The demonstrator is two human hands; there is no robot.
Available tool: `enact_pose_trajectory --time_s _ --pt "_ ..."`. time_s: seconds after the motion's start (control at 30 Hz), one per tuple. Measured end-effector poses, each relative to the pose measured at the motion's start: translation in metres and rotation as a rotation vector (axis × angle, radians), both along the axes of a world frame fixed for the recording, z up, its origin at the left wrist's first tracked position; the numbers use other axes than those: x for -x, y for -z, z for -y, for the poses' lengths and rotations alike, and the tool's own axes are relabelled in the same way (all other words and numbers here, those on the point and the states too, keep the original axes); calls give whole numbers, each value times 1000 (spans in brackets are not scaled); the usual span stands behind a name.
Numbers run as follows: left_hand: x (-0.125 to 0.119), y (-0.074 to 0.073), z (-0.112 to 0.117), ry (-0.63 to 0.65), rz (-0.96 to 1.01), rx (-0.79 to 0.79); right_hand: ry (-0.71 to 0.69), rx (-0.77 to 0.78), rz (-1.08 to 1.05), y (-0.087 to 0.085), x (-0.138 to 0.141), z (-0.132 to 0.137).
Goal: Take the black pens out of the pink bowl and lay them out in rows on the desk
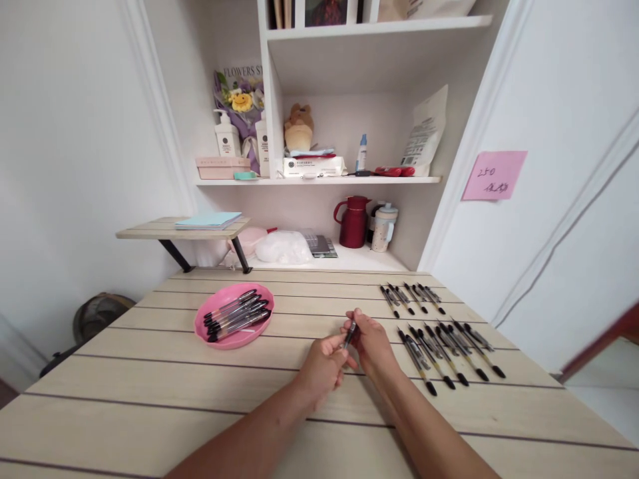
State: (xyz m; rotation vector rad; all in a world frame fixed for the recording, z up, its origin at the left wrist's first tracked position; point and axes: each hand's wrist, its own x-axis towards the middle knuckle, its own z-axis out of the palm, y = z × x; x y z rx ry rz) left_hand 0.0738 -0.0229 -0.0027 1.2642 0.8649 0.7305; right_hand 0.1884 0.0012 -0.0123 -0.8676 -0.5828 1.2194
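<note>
Over the middle of the table, a dark-tipped pen (pixel 350 334) is held between both hands. My left hand (pixel 322 364) pinches its near end, and my right hand (pixel 370 340) grips the far, dark end. Much of the pen is hidden by the fingers. To the left, a pink scalloped dish (pixel 234 288) holds several clear pens (pixel 238 316) with black caps. On the right lie two rows of pens and their parts: a farther row (pixel 410 297) and a nearer row (pixel 449 352), which my right hand is nearest to.
A small raised wooden stand (pixel 150 229) with blue paper (pixel 208 220) is at the table's back left. Behind the table, a white shelf unit (pixel 359 180) holds a red jug (pixel 353 223), a speckled cup (pixel 384 229) and a plastic bag (pixel 283 247). A pink note (pixel 494 175) sticks to the right wall.
</note>
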Motion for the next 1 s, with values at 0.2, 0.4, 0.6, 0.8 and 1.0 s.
enact_pose_trajectory --time_s 0.2,0.4,0.6,0.8,1.0 --pt "6 1 3 41 87 77 141 -83 -166 -10 -28 -4" --pt "7 0 1 -57 97 15 0 23 -2 -11 -16 4" --pt "5 1 -1 -185 19 -62 3 63 255 -9 -1 8" --pt "6 1 -1 -174 35 -29 23 52 339 -5 -7 5" --pt "7 2 -3 -117 87 8 64 55 429 -3 -6 5"
